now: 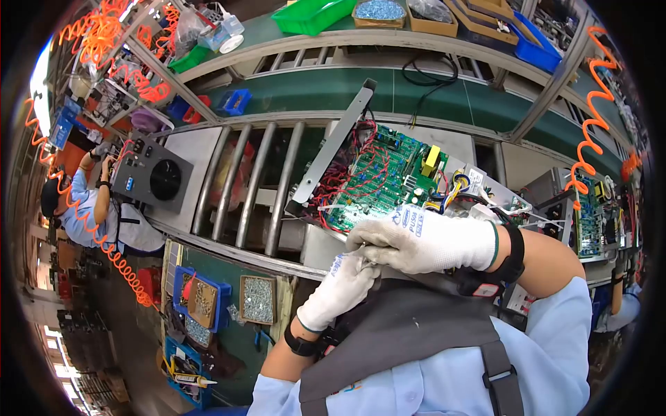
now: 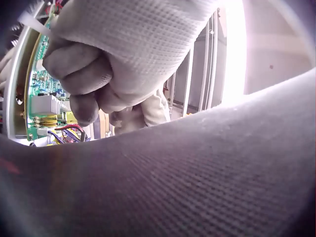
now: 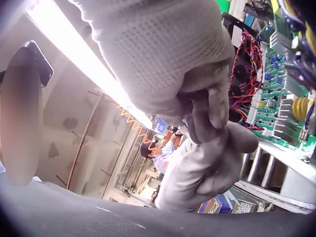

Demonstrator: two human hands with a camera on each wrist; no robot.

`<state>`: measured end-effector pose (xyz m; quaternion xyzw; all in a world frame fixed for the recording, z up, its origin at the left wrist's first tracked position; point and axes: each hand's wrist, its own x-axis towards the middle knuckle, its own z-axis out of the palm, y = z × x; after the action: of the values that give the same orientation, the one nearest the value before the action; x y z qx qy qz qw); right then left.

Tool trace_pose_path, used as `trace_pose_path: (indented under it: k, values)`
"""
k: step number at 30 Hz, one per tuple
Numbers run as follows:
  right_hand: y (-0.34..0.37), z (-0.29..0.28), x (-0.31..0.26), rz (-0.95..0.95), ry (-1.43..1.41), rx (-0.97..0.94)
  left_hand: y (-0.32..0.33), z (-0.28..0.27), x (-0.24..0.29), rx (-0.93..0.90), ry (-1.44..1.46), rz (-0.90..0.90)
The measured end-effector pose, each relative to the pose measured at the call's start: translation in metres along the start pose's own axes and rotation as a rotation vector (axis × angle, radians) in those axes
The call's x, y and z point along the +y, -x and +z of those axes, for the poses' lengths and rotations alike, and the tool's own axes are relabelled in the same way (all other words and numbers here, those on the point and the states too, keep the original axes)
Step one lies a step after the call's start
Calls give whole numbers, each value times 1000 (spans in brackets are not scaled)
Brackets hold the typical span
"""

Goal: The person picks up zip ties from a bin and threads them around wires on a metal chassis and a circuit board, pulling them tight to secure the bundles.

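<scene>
Both hands wear white knit gloves and meet close in front of the chest. The right hand (image 1: 433, 239) reaches over from the right, fingers curled down against the left hand. Below it, the left hand (image 1: 343, 288) is bent inward, its fingertips touching the right fingers. In the right wrist view the curled fingers of the right hand (image 3: 173, 64) press against the bent left hand (image 3: 202, 168). I cannot tell whether something small lies between them. Just beyond the hands is a green circuit board (image 1: 388, 170) with red wires, beside a grey metal bar (image 1: 336, 145).
Rollers (image 1: 260, 187) run left of the board. A bench on the lower left bears a box of small metal parts (image 1: 257, 299), a blue bin (image 1: 225, 305) and a tube (image 1: 191, 379). Another person works by a grey fan unit (image 1: 152, 173). Orange coiled hoses (image 1: 590, 132) hang at both sides.
</scene>
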<state>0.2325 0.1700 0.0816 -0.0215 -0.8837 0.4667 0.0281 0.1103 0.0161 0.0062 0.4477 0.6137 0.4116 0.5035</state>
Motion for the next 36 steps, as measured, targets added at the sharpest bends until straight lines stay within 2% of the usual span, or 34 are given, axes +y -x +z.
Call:
trace_pose_path:
  k: [2, 4, 6, 8, 9, 11, 12, 13, 16, 17, 20, 21, 24, 25, 28, 29, 32, 35, 36]
  values:
    - [0, -17, -10, 18, 73, 32, -1, -6, 1, 20, -3, 78]
    - [3, -47, -13, 56, 104, 93, 8, -27, 13, 176, -471, -62]
    - [7, -81, -14, 179, 170, 57, 16, -51, 7, 584, -249, 12]
    - [5, -73, -6, 104, 82, 54, 17, -43, 32, 763, 123, 210]
    - [-1, -63, -6, 39, 64, 29, 13, -37, 43, 633, -30, 196]
    - [-12, -44, -5, -68, 13, -13, 11, -21, 50, 324, -69, 123]
    - [-15, -42, -11, 17, 6, -62, 12, -19, 47, 150, -81, 63]
    - [-17, -45, -6, -29, 5, -68, 12, -19, 42, 97, -73, -6]
    - [-26, -51, 18, -88, -75, 1, 8, -15, 34, 283, 28, 56]
    - [-28, -53, 19, -43, -78, -23, 6, -14, 35, 361, 57, 124]
    - [-35, -45, 2, 27, -143, -135, 8, -15, 28, 244, 230, -62]
    - [-38, -48, -3, 150, -118, -190, 3, -18, 28, 132, 168, 6]
    - [-51, -59, 39, -39, 138, 105, -1, -16, 26, 175, 233, -126]
    - [-57, -63, 48, -14, 327, 127, -5, -15, 16, 178, 259, -89]
    - [-69, -57, 56, 175, 680, -294, -13, -13, 18, 256, 216, -153]
    - [-72, -47, 69, 186, 717, -356, -16, -13, 21, 269, 225, -147]
    - [-79, -39, 90, 44, 778, -336, -22, -12, 26, 337, 220, -115]
    - [-83, -76, 80, 21, 217, -59, -27, -7, 24, 411, 213, -84]
    - [-88, -91, 64, 240, 96, -99, -31, -6, 28, 427, 255, -98]
